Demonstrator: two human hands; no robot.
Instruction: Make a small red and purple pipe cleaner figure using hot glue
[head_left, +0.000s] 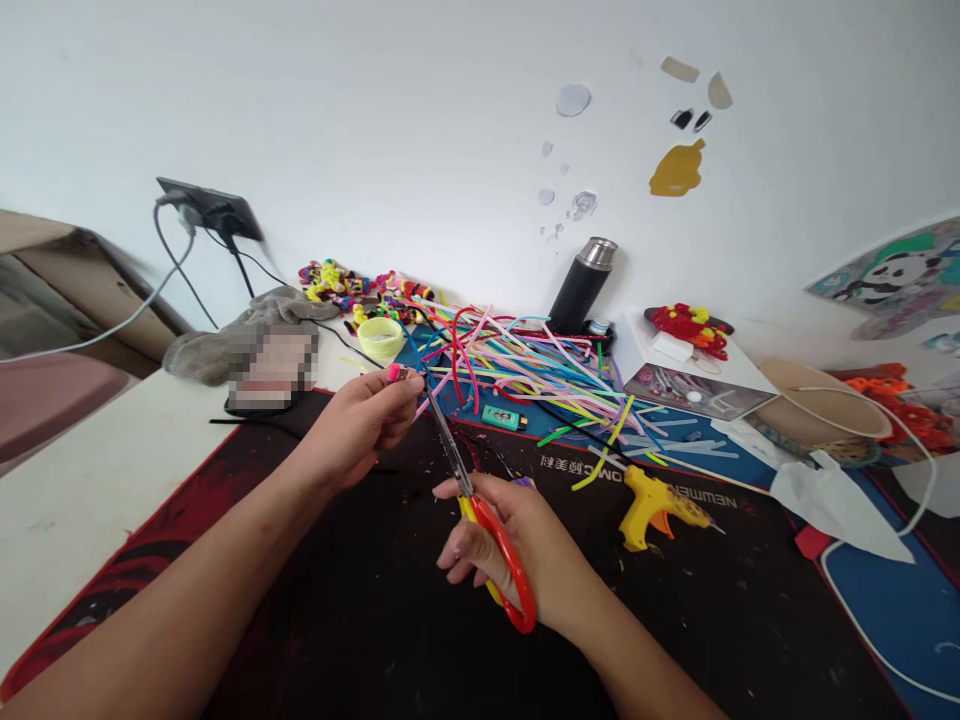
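Note:
My left hand (365,425) is closed in a pinch above the dark mat (337,620). A small piece with a bright pink end (394,372) shows at its fingertips; its exact kind is too small to make out. My right hand (525,535) grips a pair of scissors (513,570) with red and yellow handles. Their blades point up and away to the left, with the tips beside the pinched piece at my left fingertips. Whether the blades touch it cannot be told. Beyond both hands lies a loose heap of colourful pipe cleaners (525,365).
A yellow glue gun (660,505) lies right of my right hand. Behind are a yellow-green bowl (380,340), a black thermos (581,290), colourful pipe-cleaner figures (330,283) and a white box (697,375). A phone (274,370) with a blurred screen leans against grey cloth.

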